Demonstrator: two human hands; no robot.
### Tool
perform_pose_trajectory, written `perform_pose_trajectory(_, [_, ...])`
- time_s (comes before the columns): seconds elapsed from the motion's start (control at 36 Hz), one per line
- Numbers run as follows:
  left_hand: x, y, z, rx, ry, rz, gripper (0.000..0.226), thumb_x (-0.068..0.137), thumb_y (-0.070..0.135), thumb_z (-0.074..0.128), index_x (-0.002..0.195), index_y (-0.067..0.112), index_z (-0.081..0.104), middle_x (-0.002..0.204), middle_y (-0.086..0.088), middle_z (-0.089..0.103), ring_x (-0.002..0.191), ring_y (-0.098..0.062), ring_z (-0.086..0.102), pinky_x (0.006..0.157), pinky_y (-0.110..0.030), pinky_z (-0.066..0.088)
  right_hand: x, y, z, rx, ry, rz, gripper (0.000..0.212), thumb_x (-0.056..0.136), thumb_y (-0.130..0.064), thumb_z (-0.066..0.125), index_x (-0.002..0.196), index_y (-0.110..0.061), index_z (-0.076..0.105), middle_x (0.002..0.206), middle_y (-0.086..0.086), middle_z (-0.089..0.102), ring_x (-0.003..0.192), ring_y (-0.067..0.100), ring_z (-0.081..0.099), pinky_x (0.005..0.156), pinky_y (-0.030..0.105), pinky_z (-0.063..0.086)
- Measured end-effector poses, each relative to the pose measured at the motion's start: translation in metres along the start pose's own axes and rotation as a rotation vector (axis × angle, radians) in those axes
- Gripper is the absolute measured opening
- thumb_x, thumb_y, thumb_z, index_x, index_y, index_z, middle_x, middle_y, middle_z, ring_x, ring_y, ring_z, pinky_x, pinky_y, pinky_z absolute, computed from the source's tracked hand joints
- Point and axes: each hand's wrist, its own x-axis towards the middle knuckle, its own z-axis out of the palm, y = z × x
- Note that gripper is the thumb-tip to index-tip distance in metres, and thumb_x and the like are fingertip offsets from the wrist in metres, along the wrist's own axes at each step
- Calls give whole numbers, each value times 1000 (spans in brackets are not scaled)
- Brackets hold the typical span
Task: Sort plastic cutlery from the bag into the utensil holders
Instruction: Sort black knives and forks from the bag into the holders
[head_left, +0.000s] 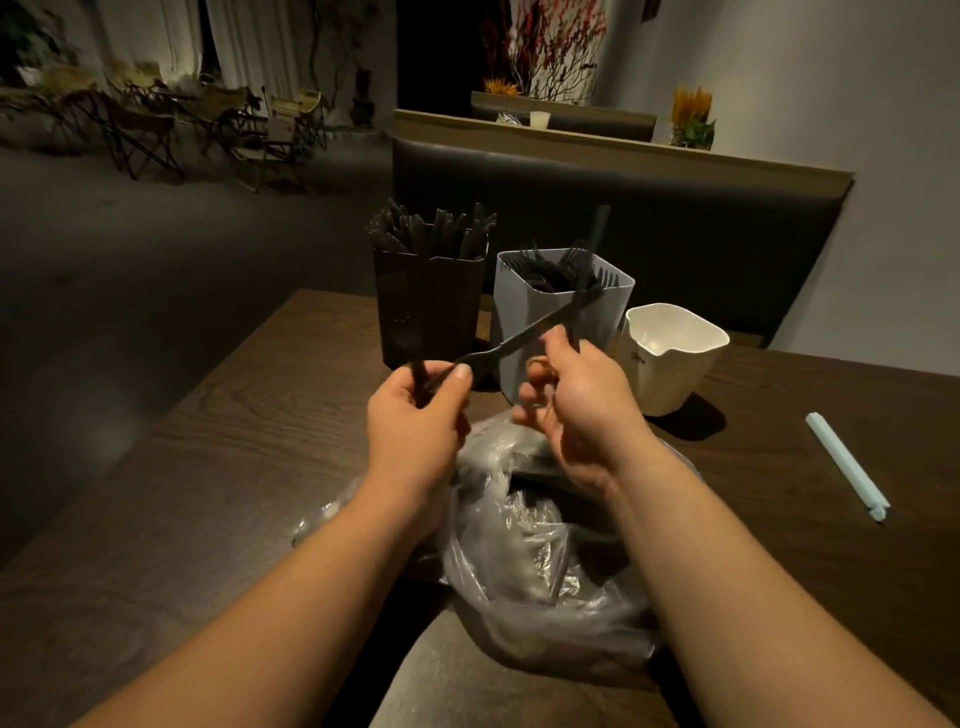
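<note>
Black holder: knives; grey holder: forks; left grip on fork, right grip unclear.

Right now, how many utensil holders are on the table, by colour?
Black holder: 1
Grey holder: 1
White holder: 1
Total: 3

Three holders stand in a row behind the bag on the table.

A dim restaurant: padded booth seat, wooden table, folding chairs, stocked cutlery holders.
</note>
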Motion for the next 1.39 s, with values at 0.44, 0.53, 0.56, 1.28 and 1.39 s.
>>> perform_pose_trajectory(0.44, [10, 11, -6, -165, 223, -66, 29, 103, 40, 51, 100, 12, 59, 78, -1, 71, 72, -14, 67, 60, -24, 48, -13, -50, -28, -513, 38, -493, 14, 79, -17, 83, 71, -24, 74, 60, -12, 69, 54, -4, 58, 51, 9, 41])
perform_pose_trajectory(0.53, [7, 19, -5, -224, 184, -84, 29, 106, 42, 41, 105, 16, 54, 73, 1, 74, 76, -18, 74, 71, -32, 55, -13, -47, -26, -269, 119, -495, 7, 82, -20, 81, 76, -22, 77, 71, -7, 74, 74, 8, 69, 64, 23, 51])
perform_pose_trajectory(0.56, [6, 23, -4, -273, 170, -95, 30, 106, 42, 40, 105, 16, 53, 67, 1, 71, 71, -19, 74, 73, -34, 57, -13, -47, -26, -193, 151, -476, 6, 85, -22, 78, 80, -21, 77, 70, -7, 72, 71, 11, 67, 60, 25, 51])
perform_pose_trajectory(1.28, [-14, 15, 7, -125, -374, -343, 32, 108, 27, 41, 119, 1, 57, 73, -5, 54, 54, -13, 45, 42, -22, 37, -4, -18, -14, -148, -84, -200, 20, 96, -9, 60, 114, -9, 71, 89, 15, 73, 56, 16, 62, 46, 24, 46])
perform_pose_trajectory(1.39, [-16, 12, 8, -53, -410, -298, 26, 107, 28, 43, 97, 9, 56, 70, -4, 55, 50, -12, 47, 39, -20, 39, -4, -13, -14, -187, -77, -178, 15, 92, -11, 68, 103, -5, 76, 85, 19, 75, 65, 20, 63, 58, 27, 47])
